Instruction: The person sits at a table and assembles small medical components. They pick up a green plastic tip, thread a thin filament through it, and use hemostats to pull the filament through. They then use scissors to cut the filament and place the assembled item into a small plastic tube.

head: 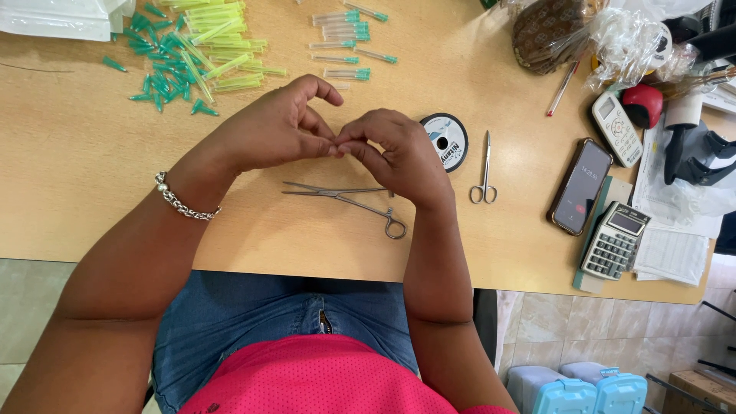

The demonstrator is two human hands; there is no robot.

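My left hand [272, 126] and my right hand [395, 149] meet fingertip to fingertip above the wooden table [77, 153]. Both pinch something very small between thumb and fingers; it is too small to make out. A beaded metal bracelet [180, 201] circles my left wrist. Long steel forceps [345, 201] lie open on the table just under my right hand. A round black spool of thread [447, 140] sits right of my right hand, partly hidden by it. Small steel scissors [484, 170] lie further right.
A heap of green-capped needles [192, 54] lies at the back left, with a row of capped ones [345, 38] behind my hands. To the right are a phone [580, 186], a calculator [616, 241], papers, a red pen [562, 90] and plastic bags.
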